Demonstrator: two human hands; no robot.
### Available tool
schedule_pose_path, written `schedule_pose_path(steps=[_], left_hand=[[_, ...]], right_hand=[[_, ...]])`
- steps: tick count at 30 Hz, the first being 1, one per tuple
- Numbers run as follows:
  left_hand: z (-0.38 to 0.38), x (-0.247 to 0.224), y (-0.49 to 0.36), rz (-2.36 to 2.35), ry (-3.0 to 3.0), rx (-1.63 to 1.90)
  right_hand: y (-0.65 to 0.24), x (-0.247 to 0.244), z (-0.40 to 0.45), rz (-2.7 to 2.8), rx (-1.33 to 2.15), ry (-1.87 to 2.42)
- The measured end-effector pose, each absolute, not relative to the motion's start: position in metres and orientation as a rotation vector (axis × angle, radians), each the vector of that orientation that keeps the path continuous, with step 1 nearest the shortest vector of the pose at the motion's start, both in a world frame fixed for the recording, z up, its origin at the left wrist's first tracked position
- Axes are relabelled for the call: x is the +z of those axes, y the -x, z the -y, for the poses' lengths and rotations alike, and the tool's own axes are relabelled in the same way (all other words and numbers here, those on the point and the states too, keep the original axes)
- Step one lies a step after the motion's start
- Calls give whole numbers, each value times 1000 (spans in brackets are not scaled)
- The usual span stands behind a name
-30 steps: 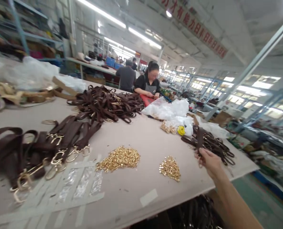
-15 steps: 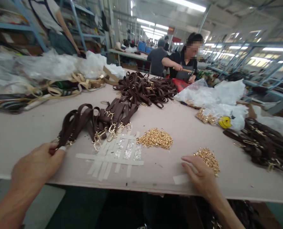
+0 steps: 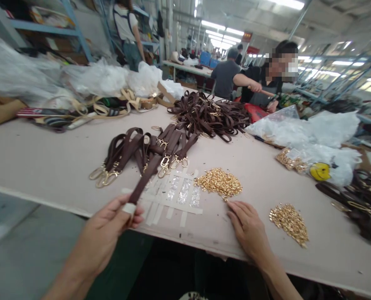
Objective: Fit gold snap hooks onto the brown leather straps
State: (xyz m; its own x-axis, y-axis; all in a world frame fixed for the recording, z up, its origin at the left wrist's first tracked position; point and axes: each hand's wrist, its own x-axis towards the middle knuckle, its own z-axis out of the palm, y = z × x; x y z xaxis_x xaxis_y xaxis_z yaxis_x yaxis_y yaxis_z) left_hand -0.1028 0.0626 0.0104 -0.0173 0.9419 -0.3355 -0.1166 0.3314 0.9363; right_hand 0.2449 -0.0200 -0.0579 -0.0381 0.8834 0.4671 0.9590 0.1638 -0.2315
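My left hand (image 3: 115, 223) is closed on the end of a dark brown strap (image 3: 146, 179), which stretches up toward a bunch of similar straps. Its thumb carries a white wrap. Gold clasps (image 3: 108, 177) hang from the bunched straps (image 3: 123, 152). My right hand (image 3: 247, 227) lies low over the table, fingers stretched out and thumb a little apart. Its fingertips are at the lower edge of a pile of small gold metal pieces (image 3: 219, 182), close to one stray piece. To its right is a second pile of gold pieces (image 3: 289, 224).
Tape strips (image 3: 179, 206) cross clear plastic on the table (image 3: 63, 154). A larger strap heap (image 3: 208, 114) lies behind, more straps (image 3: 357, 204) at right. Plastic bags (image 3: 316, 129) and a yellow tape measure (image 3: 319, 171) are at right. A co-worker (image 3: 263, 89) holds a wooden-handled tool across the table.
My left hand has moved right, drawing one strap toward the table's front edge. My right hand has shifted from the right-hand gold pile to the middle one. The view has turned left.
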Motion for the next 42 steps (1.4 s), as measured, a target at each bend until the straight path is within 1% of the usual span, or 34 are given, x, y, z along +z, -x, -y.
schedule_pose_path(steps=[4,12,16,21,23,30,36,42], left_hand=[[-34,3,69,-1013,-765,892],[-14,5,38,-821,-713,766],[-12,5,34,-796,-776,774],[-11,5,24,-818,-827,768],[-11,5,20,-822,-818,758],[-15,1,19,-835,-760,782],[-13,-5,17,-827,-727,771],[-13,-6,15,-814,-753,754]], right_hand=[[-254,-63,23,1965,-231,1696],[-251,-48,16,2134,-264,1733],[-249,-43,13,2096,-235,1782],[-236,-40,19,1814,-32,1794],[-228,-39,24,1769,-6,1790],[-229,-44,40,1776,-157,1798],[-230,-48,46,2035,-168,1777],[-229,-49,40,2044,-215,1751]])
